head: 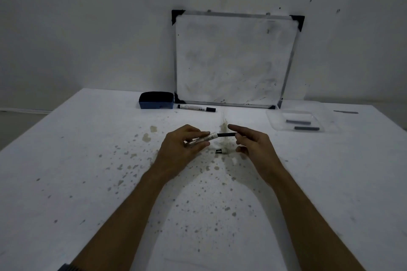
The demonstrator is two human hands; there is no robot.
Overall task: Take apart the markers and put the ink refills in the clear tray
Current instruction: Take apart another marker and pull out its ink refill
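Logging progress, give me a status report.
Left hand grips marker barrel; right hand pulling black refill. Two refills in clear tray. Nothing blocking.

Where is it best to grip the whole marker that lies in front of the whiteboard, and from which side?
Grip the marker at the middle of its pale barrel, coming from above with fingers on the near and far sides. It lies flat, lengthwise left to right, with the eraser close at its left end and the whiteboard just behind, so the top is the freest approach.

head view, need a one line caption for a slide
Left hand holds a marker barrel while the right hand draws out its ink refill; two refills already lie in the clear tray.
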